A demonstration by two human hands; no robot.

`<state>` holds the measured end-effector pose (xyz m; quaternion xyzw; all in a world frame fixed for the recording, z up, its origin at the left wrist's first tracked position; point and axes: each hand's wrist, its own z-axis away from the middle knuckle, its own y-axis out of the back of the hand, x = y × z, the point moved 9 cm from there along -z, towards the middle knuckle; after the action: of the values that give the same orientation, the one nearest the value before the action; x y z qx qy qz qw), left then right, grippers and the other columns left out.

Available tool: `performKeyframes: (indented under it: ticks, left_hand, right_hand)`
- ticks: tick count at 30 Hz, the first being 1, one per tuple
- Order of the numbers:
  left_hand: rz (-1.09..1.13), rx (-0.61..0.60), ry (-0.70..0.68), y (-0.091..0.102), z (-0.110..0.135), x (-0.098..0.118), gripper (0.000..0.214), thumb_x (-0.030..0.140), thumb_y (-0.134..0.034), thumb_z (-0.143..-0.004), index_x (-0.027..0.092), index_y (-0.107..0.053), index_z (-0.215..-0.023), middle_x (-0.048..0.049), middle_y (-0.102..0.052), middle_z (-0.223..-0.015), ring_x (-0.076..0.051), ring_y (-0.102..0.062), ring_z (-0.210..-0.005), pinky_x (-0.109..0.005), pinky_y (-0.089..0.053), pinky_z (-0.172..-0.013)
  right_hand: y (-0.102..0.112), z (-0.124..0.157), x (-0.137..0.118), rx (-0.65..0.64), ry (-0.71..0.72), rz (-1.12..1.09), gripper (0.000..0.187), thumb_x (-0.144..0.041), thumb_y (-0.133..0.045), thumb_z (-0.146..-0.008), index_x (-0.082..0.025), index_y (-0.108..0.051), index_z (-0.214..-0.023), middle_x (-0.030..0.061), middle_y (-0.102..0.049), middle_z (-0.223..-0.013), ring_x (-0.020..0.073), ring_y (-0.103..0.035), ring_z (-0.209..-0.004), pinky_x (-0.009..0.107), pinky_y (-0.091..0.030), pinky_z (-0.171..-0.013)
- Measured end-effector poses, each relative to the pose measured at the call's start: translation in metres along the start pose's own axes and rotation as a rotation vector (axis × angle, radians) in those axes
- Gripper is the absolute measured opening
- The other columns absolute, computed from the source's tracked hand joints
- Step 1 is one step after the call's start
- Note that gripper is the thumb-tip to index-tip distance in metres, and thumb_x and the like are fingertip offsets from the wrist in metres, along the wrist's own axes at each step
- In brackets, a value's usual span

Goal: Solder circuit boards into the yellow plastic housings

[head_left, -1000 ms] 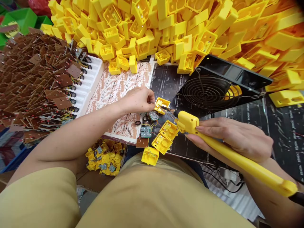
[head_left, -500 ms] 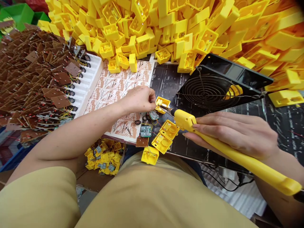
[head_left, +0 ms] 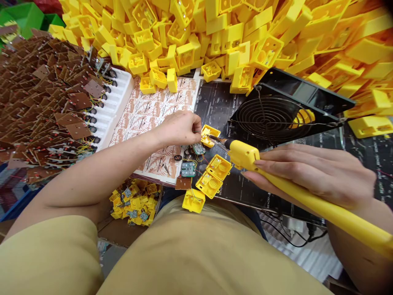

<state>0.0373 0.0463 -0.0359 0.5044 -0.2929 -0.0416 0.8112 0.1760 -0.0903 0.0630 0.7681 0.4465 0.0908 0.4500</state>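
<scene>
My left hand (head_left: 179,128) pinches a small yellow plastic housing (head_left: 210,135) at the middle of the bench. My right hand (head_left: 313,174) is wrapped round a long yellow soldering iron (head_left: 307,200); its dark tip touches that housing from the right. Just below lie small green circuit boards (head_left: 188,168) with thin wires. Two joined yellow housings (head_left: 214,175) sit beside them. Another yellow housing (head_left: 193,201) hangs at the bench's near edge.
A huge heap of yellow housings (head_left: 245,32) fills the back. Brown circuit boards (head_left: 39,102) pile up at left beside a white tray (head_left: 115,106). A black fan (head_left: 276,114) stands tilted at right. More assembled yellow parts (head_left: 135,203) lie below the bench.
The soldering iron slid slightly left, then back right; its tip stays at the pinched housing. My left hand has hardly moved.
</scene>
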Motion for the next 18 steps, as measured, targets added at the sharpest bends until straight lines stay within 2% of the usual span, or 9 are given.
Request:
performKeyframes:
  ticks: [3,9,15,18]
  left_hand:
    - [-0.002,0.0,0.003,0.0,0.0,-0.001,0.012,0.018,-0.064,-0.066,0.018,-0.072,-0.075,-0.0015,-0.067,-0.069,-0.017,-0.061,-0.067,-0.031,-0.044,-0.07]
    - [-0.033,-0.007,-0.001,0.0,0.0,0.001,0.013,0.02,-0.063,-0.066,0.018,-0.071,-0.076,-0.0012,-0.067,-0.069,-0.017,-0.06,-0.067,-0.029,-0.042,-0.066]
    - [-0.02,-0.01,-0.002,0.0,-0.001,0.001,0.013,0.019,-0.065,-0.066,0.018,-0.072,-0.076,-0.0023,-0.068,-0.072,-0.017,-0.061,-0.07,-0.03,-0.044,-0.069]
    - [-0.017,-0.017,-0.003,-0.001,-0.001,0.001,0.012,0.019,-0.064,-0.066,0.017,-0.071,-0.076,-0.0025,-0.069,-0.072,-0.017,-0.061,-0.069,-0.03,-0.043,-0.067]
  right_hand:
    - [-0.008,0.002,0.002,-0.017,-0.032,-0.005,0.017,-0.02,-0.073,-0.083,-0.027,-0.06,-0.091,-0.0025,-0.068,-0.076,0.0149,-0.068,-0.064,0.026,-0.059,-0.056]
    - [-0.015,-0.002,-0.003,-0.063,0.064,0.02,0.017,-0.02,-0.072,-0.084,-0.023,-0.058,-0.093,0.001,-0.069,-0.08,0.0149,-0.066,-0.063,0.027,-0.057,-0.056]
    - [0.004,-0.001,0.005,0.009,-0.058,-0.001,0.018,-0.019,-0.076,-0.079,-0.023,-0.061,-0.089,0.001,-0.067,-0.077,0.0149,-0.066,-0.065,0.026,-0.057,-0.059]
    - [0.007,0.004,0.008,0.024,-0.097,-0.006,0.017,-0.019,-0.074,-0.081,-0.023,-0.06,-0.089,0.0009,-0.067,-0.078,0.0147,-0.066,-0.066,0.026,-0.057,-0.061]
